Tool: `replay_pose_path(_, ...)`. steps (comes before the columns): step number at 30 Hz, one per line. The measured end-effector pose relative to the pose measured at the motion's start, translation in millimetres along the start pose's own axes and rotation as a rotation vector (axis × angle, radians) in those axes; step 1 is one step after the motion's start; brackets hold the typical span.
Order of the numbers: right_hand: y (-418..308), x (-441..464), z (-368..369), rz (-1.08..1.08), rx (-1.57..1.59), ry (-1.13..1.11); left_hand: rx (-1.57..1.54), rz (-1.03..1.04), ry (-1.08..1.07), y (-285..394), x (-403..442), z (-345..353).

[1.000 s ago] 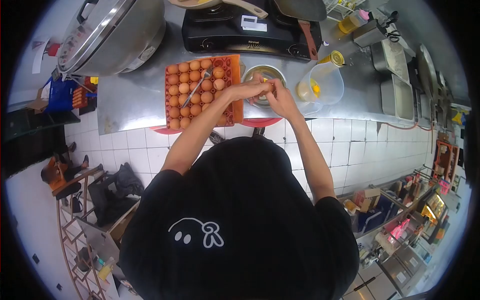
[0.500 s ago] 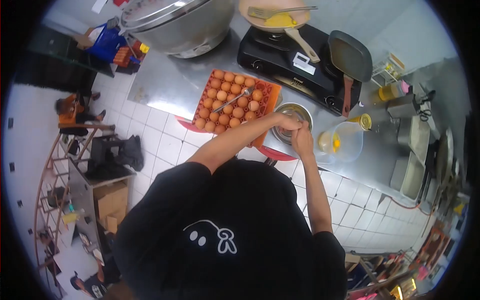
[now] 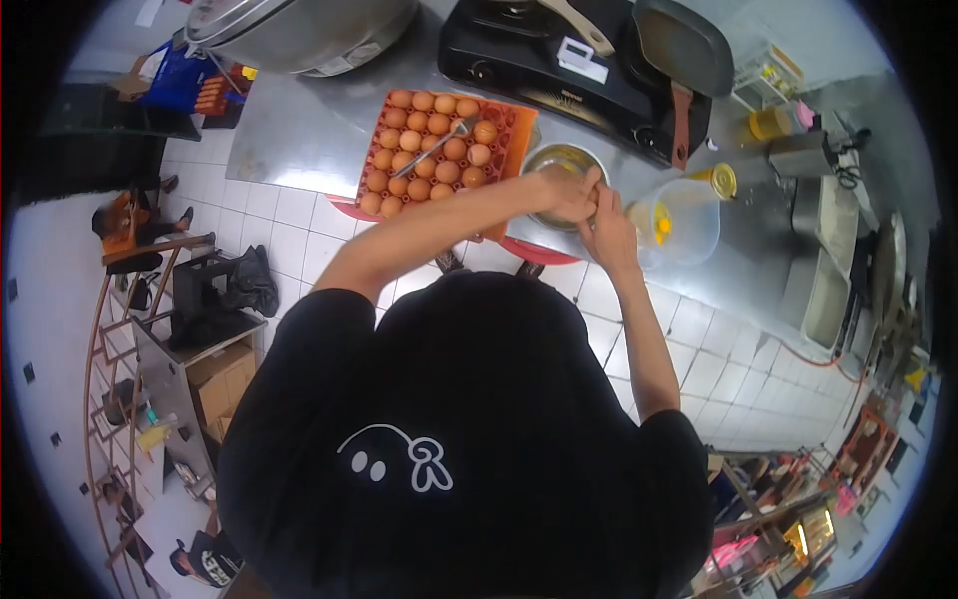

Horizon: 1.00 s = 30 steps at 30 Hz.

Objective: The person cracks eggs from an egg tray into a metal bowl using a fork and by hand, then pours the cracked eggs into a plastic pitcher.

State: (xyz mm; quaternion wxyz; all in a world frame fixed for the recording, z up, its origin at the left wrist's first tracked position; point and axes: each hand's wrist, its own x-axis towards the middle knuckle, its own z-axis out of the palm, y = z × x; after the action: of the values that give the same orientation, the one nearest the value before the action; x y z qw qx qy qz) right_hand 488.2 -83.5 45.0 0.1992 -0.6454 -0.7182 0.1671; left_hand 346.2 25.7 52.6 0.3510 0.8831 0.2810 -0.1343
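My left hand (image 3: 569, 193) and my right hand (image 3: 608, 228) meet over a round metal bowl (image 3: 539, 160) on the steel counter. Fingers of both are bent toward each other, and whatever they hold is too small to make out. Left of the bowl stands an egg tray (image 3: 511, 130) with several brown eggs, and a metal utensil (image 3: 429, 156) lies across them. On the right, a clear plastic container (image 3: 696, 222) holds yellow yolk (image 3: 663, 225). A yellow-rimmed can (image 3: 722, 182) touches its far rim.
A black gas stove (image 3: 539, 85) bears a dark square pan (image 3: 689, 45). A large metal pot (image 3: 309, 35) sits at the back left. Metal trays (image 3: 828, 290) line the right side. Other people (image 3: 125, 222) are at the far left and lower left.
The view has swung and shifted between frames. My hands stay together at the bowl; the fingers of my left hand look more spread than half a second ago.
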Motion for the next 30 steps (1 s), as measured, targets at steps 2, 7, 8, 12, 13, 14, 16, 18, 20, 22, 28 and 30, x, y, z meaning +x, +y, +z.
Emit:
replay_pose_path(2, -2, -1, -2, 0.015, 0.019, 0.033, -0.007, 0.032, 0.007, 8, -10, -10)
replay_pose_path(7, -8, -4, 8, 0.014, 0.154, 0.263, 0.092, 0.168, 0.01, 6, -8, -35)
replay_pose_path(8, -7, -1, 15, 0.019, 0.213, 0.353, 0.108, 0.167, 0.013, 4, -9, -39)
replay_pose_path(12, -4, 0, 67, 0.308, 1.045, 0.364, -0.059, 0.119, 0.309, -10, -28, 1)
replay_pose_path(13, -5, 9, 80, 0.281, 1.053, 0.371, -0.061, 0.16, 0.484, -13, -38, 4)
replay_pose_path(14, -9, 13, 90, 0.273, 1.111, 0.36, -0.161, 0.078, 0.442, -9, -56, -4)
replay_pose_path(16, -25, 28, 89, 0.279, 1.105, 0.275, -0.241, 0.044, 0.526, -19, -79, 0)
replay_pose_path(18, -43, 57, 71, 0.219, 0.873, 0.172, -0.34, 0.012, 0.605, -36, -90, 1)
replay_pose_path(20, -56, 81, 73, 0.173, 0.644, 0.054, -0.371, -0.102, 0.822, -56, -98, 5)
replay_pose_path(22, -66, 122, 82, 0.092, 0.628, 0.069, -0.405, -0.139, 0.916, -75, -103, -7)
replay_pose_path(28, -63, 198, 119, 0.074, 0.29, -0.103, -0.211, -0.425, 0.906, -140, -82, -39)
replay_pose_path(30, -58, 201, 126, 0.055, 0.247, -0.124, -0.115, -0.457, 0.744, -156, -75, -49)
